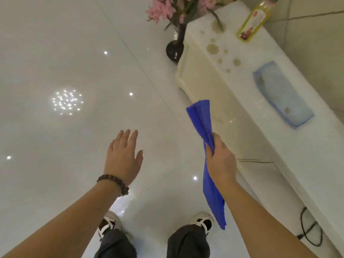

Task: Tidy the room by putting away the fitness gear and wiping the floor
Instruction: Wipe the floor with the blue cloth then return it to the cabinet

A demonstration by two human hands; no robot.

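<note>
Partly hidden by the gripping right hand (pixel 220 161), blue cloth (pixel 202 118); left hand (pixel 122 159) spread.

Bottle (pixel 255 19) top & flowers (pixel 178 8) cut off at top edge; tissue pack (pixel 283 94) print too blurry.

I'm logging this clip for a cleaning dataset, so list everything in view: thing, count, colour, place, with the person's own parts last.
cloth: 1, blue, gripped in the right hand, hanging down
floor: 1, glossy white tiles, reflecting ceiling lights
cabinet: 1, white, along the right side, brownish stains on top
bottle: 1, yellow, far end of the cabinet top
tissue pack: 1, pale blue, on the cabinet top
vase: 1, dark, on the floor by the cabinet's far corner
flowers: one bunch, pink, in the vase
cable: 1, black, lower right
bracelet: 1, brown beads, left wrist
shoes: 2, white and black, on the floor
left hand: open, empty
right hand: holding the cloth
</note>
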